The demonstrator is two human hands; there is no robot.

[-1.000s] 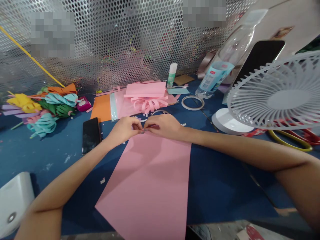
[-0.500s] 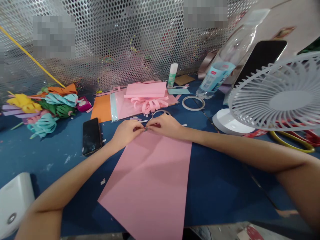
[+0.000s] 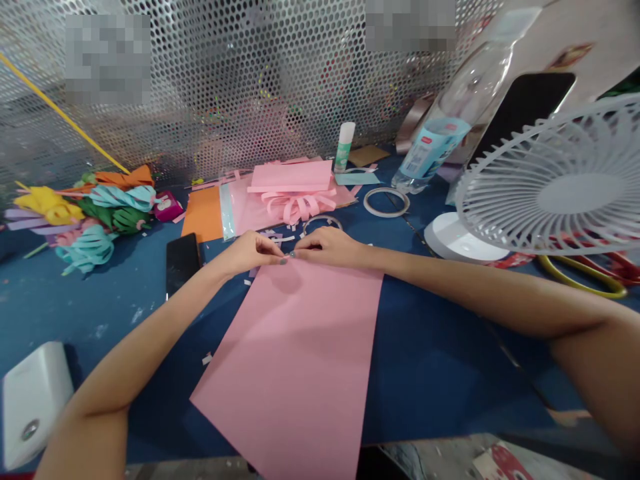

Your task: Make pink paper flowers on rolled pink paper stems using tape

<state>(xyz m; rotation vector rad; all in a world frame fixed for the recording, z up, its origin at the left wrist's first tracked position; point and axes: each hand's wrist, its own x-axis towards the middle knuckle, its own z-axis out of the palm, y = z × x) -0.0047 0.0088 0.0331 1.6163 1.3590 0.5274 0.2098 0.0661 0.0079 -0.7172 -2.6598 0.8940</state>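
Observation:
A large pink sheet of paper point(image 3: 305, 347) lies on the blue table, its near end reaching past the table's front edge. My left hand point(image 3: 253, 255) pinches the sheet's far edge between thumb and fingers. Close beside it on the right, my right hand point(image 3: 330, 248) is closed on the same edge, fingertips almost touching those of the left. Just beyond my hands lies a roll of tape point(image 3: 323, 220), partly hidden, among small paper scraps.
Behind are pink paper loops point(image 3: 300, 205), orange paper point(image 3: 204, 217), a glue stick point(image 3: 344, 148) and another tape roll point(image 3: 387, 202). A phone point(image 3: 181, 263) and paper flowers point(image 3: 87, 248) lie left; a bottle point(image 3: 435, 150), fan point(image 3: 575, 193) and scissors point(image 3: 583, 277) stand or lie right.
My left hand has shifted slightly up and left along the far edge, and its forearm now covers part of the phone. The right hand has barely moved. The sheet's near corner has shifted slightly left.

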